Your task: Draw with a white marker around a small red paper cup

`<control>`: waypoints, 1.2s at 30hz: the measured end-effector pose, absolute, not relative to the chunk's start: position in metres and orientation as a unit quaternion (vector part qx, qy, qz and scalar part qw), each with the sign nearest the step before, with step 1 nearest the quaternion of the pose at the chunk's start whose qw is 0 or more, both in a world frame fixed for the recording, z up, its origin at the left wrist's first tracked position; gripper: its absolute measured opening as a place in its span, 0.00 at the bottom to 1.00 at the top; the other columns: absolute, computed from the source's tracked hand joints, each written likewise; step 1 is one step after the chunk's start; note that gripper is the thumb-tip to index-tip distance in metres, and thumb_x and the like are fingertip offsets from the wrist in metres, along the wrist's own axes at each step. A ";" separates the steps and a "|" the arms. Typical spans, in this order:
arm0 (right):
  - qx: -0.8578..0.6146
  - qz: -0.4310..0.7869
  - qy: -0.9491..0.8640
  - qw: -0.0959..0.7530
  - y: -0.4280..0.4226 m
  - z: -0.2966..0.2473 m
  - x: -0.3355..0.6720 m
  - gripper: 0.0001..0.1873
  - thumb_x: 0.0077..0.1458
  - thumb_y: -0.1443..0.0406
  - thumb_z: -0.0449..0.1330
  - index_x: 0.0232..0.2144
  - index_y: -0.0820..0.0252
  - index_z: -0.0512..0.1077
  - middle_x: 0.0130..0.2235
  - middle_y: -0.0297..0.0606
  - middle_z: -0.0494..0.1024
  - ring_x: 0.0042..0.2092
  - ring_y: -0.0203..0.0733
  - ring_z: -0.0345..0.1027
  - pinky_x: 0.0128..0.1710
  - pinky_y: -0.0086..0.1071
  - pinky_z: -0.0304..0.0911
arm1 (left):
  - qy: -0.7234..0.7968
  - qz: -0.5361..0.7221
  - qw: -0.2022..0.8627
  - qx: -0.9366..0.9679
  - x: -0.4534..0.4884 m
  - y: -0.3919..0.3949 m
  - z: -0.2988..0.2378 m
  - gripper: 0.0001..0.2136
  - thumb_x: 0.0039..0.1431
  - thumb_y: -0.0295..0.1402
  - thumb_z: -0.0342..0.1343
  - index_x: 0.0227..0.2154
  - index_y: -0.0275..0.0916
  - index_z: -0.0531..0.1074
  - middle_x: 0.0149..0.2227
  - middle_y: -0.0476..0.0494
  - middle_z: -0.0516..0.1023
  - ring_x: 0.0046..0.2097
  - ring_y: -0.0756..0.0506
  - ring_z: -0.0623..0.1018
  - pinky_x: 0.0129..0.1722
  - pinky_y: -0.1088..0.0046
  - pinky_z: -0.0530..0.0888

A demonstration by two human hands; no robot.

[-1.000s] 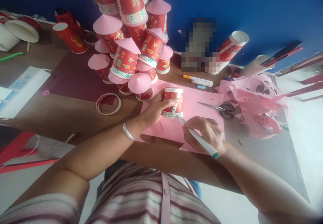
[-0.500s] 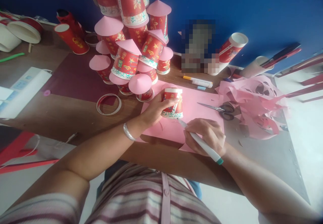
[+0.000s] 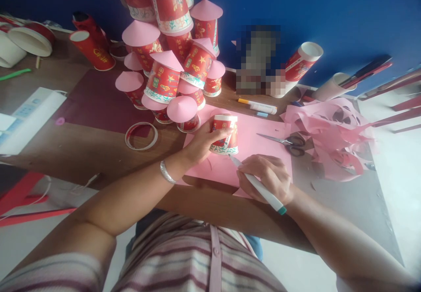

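Note:
A small red patterned paper cup (image 3: 227, 136) stands upside down on a pink paper sheet (image 3: 256, 149). My left hand (image 3: 201, 143) wraps round the cup from the left and holds it down. Just below it, my right hand (image 3: 268, 176) is closed on a white pen with a green end (image 3: 263, 190). The pen's tip touches the sheet at the cup's lower right rim.
A stack of red cups with pink cone lids (image 3: 171, 64) rises behind the sheet. Scissors (image 3: 289, 143) and a heap of pink paper scraps (image 3: 332, 136) lie to the right. A cut cup rim ring (image 3: 141, 135), a marker (image 3: 258, 105) and a power strip (image 3: 28, 116) also sit on the table.
The pen tip has crept slightly left along the cup's rim and the pen's tilt has shifted a little. My left hand and the cup have stayed put.

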State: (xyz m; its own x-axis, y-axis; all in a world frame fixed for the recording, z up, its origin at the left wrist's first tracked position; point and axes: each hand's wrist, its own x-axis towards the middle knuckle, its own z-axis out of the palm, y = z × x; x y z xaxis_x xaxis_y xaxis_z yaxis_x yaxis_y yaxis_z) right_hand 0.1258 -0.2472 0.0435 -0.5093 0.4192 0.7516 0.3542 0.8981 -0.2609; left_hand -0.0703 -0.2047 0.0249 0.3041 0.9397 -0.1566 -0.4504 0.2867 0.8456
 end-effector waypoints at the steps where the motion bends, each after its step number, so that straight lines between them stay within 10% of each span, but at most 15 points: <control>1: -0.222 0.037 -0.869 0.442 -0.247 0.043 0.126 0.11 0.62 0.76 0.63 0.43 0.58 0.70 0.29 0.29 0.76 0.26 0.35 0.72 0.24 0.30 0.71 | 0.345 0.481 0.724 0.355 -0.070 -0.205 0.025 0.23 0.53 0.44 0.72 0.46 0.38 0.74 0.38 0.47 0.76 0.38 0.47 0.77 0.37 0.70 0.76; 18: -0.200 0.067 -0.868 0.450 -0.247 0.046 0.125 0.15 0.59 0.77 0.63 0.46 0.57 0.71 0.31 0.27 0.78 0.29 0.36 0.76 0.58 0.49 0.82 | 0.330 0.514 0.718 0.334 -0.071 -0.202 0.021 0.21 0.57 0.40 0.70 0.52 0.40 0.74 0.42 0.45 0.80 0.41 0.45 0.79 0.45 0.65 0.77; 36: -0.181 0.085 -0.872 0.447 -0.249 0.047 0.120 0.11 0.62 0.75 0.62 0.43 0.55 0.70 0.30 0.27 0.77 0.27 0.35 0.73 0.53 0.50 0.84 | 0.357 0.480 0.715 0.362 -0.068 -0.205 0.026 0.24 0.51 0.46 0.76 0.42 0.38 0.73 0.34 0.49 0.74 0.36 0.49 0.74 0.37 0.71 0.73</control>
